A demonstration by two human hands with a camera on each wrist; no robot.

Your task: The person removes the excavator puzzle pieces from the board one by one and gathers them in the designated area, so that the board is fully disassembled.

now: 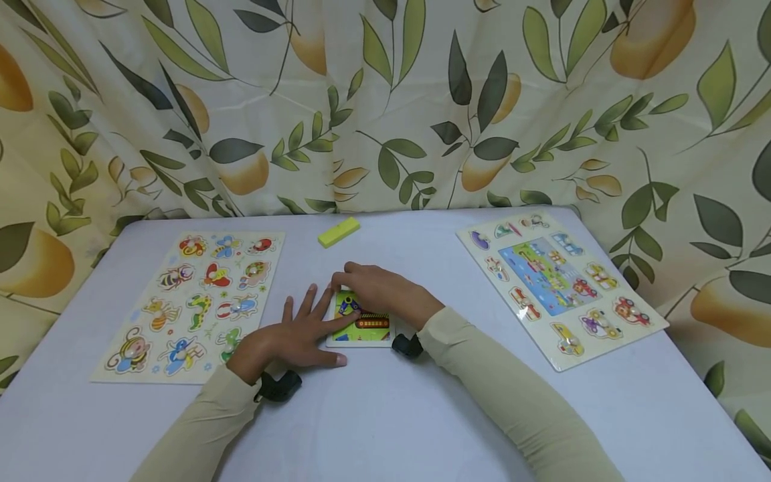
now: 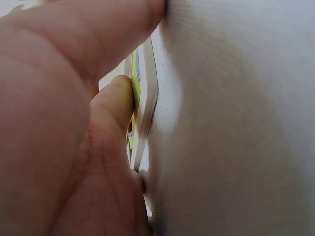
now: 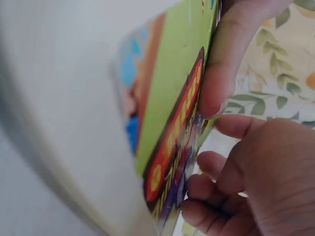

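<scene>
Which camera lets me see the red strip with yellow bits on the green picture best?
The right wrist view: the red strip looks biggest there, though slanted. The head view shows it from above, but tiny. The left wrist view shows just the board's pale edge and a sliver of green, no strip.

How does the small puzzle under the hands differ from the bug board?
The small puzzle looks much smaller than the bug board. The small puzzle's visible picture is mostly green; the bug board's background is pale. The small puzzle lies centrally; the bug board is on the left. Both lie on the white cloth.
</scene>
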